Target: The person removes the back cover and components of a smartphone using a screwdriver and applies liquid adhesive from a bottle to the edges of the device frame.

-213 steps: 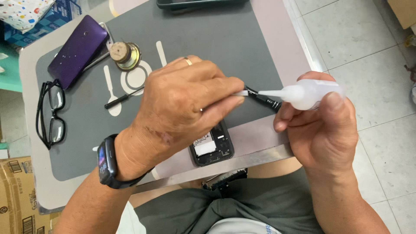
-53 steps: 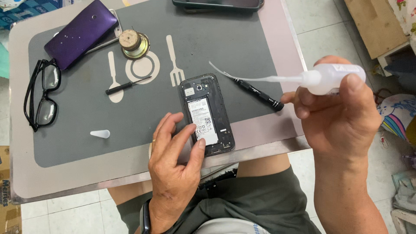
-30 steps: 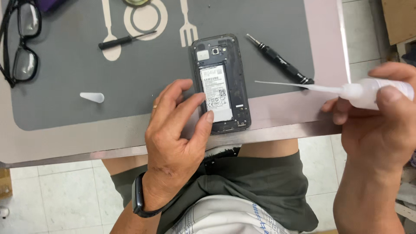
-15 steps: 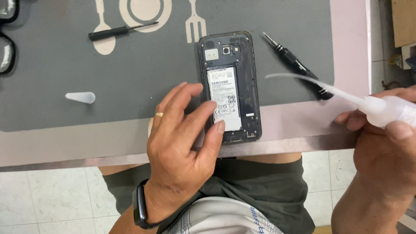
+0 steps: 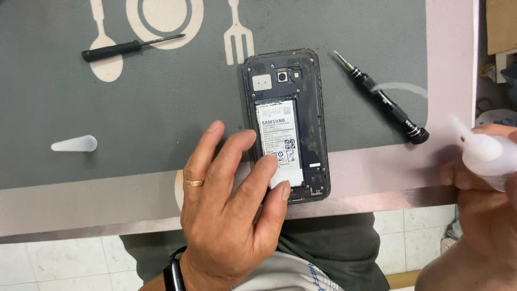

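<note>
An opened black phone lies back-up on the grey mat, its white-labelled battery exposed. My left hand rests flat beside it, fingertips pressing the phone's lower left part. My right hand at the right edge grips a clear squeeze bottle with a long thin nozzle that points left over a black screwdriver.
A second black screwdriver lies at the upper left of the mat. A small white nozzle cap sits at the left. The pink table edge runs along the front, with tiled floor below.
The view has closed in on the phone. My right hand with the bottle has drifted to the right edge. The left hand stays on the phone's lower part.
</note>
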